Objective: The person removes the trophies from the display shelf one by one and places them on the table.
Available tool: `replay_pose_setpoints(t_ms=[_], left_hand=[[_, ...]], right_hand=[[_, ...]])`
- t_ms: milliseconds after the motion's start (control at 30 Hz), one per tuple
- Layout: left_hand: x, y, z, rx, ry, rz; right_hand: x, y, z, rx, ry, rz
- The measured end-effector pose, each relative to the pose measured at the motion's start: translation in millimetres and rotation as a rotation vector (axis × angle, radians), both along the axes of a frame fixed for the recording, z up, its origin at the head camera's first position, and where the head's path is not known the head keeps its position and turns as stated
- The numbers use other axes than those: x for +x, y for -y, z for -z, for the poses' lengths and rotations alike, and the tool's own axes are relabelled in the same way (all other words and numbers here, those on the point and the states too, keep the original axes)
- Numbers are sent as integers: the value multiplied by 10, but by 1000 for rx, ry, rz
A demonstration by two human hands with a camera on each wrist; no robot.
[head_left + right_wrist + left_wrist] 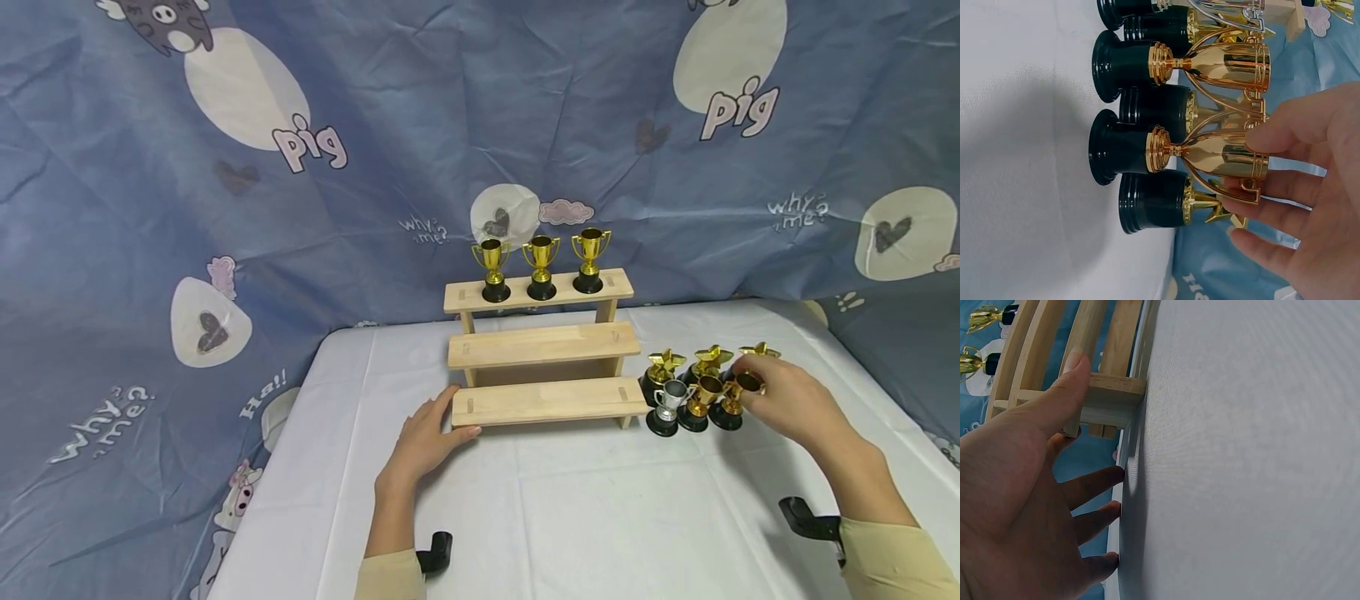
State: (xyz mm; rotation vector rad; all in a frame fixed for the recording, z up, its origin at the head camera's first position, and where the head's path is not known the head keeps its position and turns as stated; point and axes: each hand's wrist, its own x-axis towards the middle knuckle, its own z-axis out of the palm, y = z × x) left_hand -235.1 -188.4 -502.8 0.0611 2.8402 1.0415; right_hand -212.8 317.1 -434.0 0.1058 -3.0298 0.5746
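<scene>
My left hand [422, 437] grips the left end of the lowest step of a three-tier wooden stand [547, 402]. In the left wrist view its thumb lies on the plank, and the other fingers spread below. To the right of the stand, my right hand [795, 404] holds the cup of a bronze-coloured trophy [1216, 153] between thumb and fingers. That trophy stands upright on its black base. Beside it are another bronze trophy [1229, 65] and a silver trophy [666, 408]. Close behind them stand star-topped gold trophies [708, 360], partly hidden by the front row and my right hand.
Three gold cup trophies [541, 265] stand in a row on the top tier. The middle tier [543, 344] is bare wood. A white cloth [585, 517] covers the table, and a blue printed curtain [375, 192] hangs behind it.
</scene>
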Motion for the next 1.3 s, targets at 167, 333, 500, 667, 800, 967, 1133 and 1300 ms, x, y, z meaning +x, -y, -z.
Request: replay_pose_setpoints(t_ms=[167, 333, 500, 667, 800, 967, 1133, 1300], left_hand=[[-1, 4, 10, -3, -3, 3], [-1, 6, 8, -1, -7, 8], [-1, 7, 14, -3, -8, 3], [4, 8, 21, -2, -6, -4], [11, 8, 16, 4, -5, -3], [14, 5, -1, 6, -5, 1], [13, 1, -3, 7, -5, 4], [18, 3, 8, 10, -9, 2]], right_hand=[[2, -6, 10, 6, 11, 4], [9, -14, 6, 13, 18, -1], [30, -8, -35, 18, 23, 2], [42, 12, -89, 4, 0, 9], [37, 41, -116, -10, -45, 10], [10, 73, -149, -9, -95, -10], [-24, 120, -184, -21, -123, -26], [-72, 190, -235, -33, -150, -49]])
